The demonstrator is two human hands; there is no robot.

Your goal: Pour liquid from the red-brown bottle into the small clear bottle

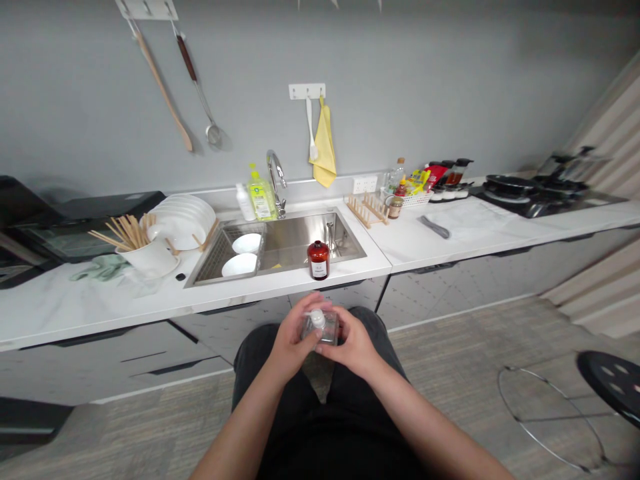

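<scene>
A clear, square-shouldered pump bottle (329, 327) with a white pump head is held above my lap. My left hand (299, 331) wraps its left side, the thumb lying near the pump and the fingers bent over the far edge. On the opposite side my right hand (351, 341) grips the bottle, its thumb along the near face. Just beyond my hands, a brown bottle (319, 261) with a white label and no pump on top stands upright at the counter's front edge, before the sink.
The steel sink (290, 239) holds two white bowls (240, 265) on its left. Chopsticks in a white holder (150, 257) and stacked plates (183, 220) stand further left. A wooden rack (367, 210) is right of the sink. A black stool (613, 383) stands at lower right.
</scene>
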